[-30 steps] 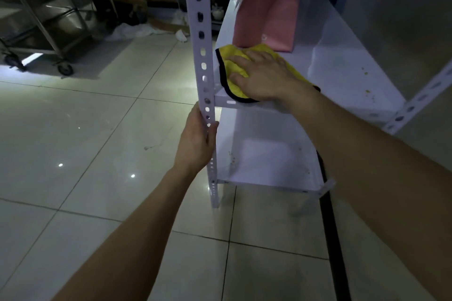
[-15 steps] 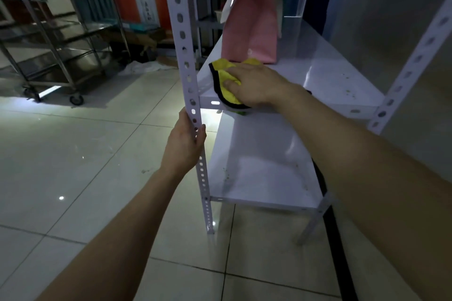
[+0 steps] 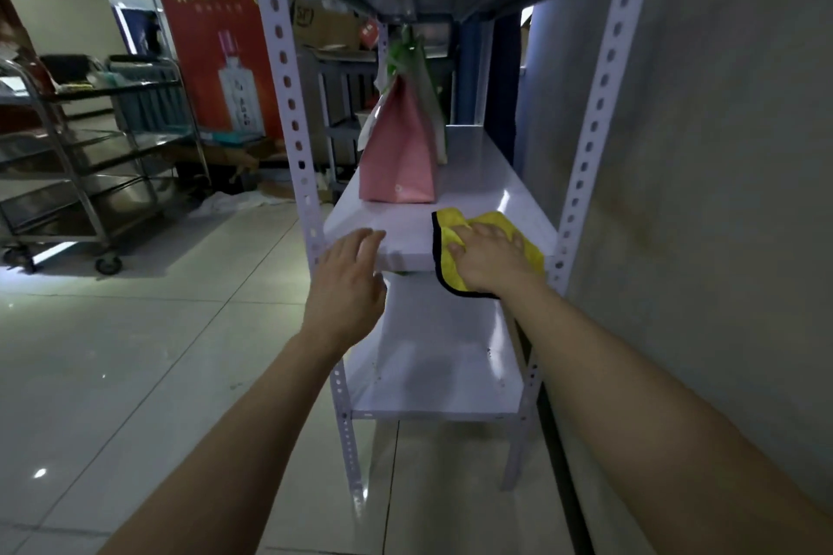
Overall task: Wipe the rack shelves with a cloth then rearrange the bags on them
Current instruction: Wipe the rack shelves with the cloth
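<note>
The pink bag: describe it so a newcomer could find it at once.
Find the white slotted-post rack beside the grey wall. On its middle shelf, behind the yellow cloth, stands the pink bag. It is upright, tapering upward, the only pink item there.

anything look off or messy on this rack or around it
Small dark specks dot the lower shelf along its left and right edges, so it looks unwiped. On the floor behind the rack, crumpled white material lies loose. The pink bag stands upright.

A shop back room: red liquor poster (image 3: 212,32), steel trolley (image 3: 90,158), cardboard boxes (image 3: 324,27)
</note>
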`<state>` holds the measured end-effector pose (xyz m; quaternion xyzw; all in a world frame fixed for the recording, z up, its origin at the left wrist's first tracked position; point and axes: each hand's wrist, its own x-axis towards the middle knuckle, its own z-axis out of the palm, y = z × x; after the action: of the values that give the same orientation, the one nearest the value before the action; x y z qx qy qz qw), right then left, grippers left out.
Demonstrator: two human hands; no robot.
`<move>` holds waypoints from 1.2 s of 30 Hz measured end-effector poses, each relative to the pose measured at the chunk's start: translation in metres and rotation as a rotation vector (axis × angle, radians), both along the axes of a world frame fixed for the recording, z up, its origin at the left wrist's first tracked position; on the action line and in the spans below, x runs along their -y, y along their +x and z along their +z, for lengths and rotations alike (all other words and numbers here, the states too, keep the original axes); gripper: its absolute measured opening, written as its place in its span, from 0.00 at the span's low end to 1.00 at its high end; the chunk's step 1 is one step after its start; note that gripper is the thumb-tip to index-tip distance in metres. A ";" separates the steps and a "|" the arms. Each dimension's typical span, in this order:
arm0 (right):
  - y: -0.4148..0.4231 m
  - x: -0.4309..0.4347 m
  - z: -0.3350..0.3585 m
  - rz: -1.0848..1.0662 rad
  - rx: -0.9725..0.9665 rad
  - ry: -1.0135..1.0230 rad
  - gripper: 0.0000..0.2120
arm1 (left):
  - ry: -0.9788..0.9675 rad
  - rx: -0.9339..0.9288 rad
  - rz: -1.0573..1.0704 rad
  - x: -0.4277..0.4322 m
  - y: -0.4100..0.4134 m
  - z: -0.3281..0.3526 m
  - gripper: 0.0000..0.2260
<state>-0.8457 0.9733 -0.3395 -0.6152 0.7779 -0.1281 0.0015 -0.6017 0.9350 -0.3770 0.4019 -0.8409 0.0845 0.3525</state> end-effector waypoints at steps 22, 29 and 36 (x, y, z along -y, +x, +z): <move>-0.071 0.092 0.024 -0.265 0.038 0.224 0.34 | -0.019 0.299 0.015 0.014 -0.046 -0.046 0.54; -0.095 0.120 0.025 -0.270 0.022 0.236 0.32 | 0.008 0.341 0.019 0.011 -0.046 -0.045 0.58; -0.058 0.050 0.012 -0.131 0.035 0.172 0.29 | 0.069 0.417 0.019 0.009 -0.044 -0.035 0.59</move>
<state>-0.9042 0.9235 -0.3271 -0.5583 0.8245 -0.0712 0.0596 -0.6454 0.9256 -0.4117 0.3956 -0.8941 0.1403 0.1560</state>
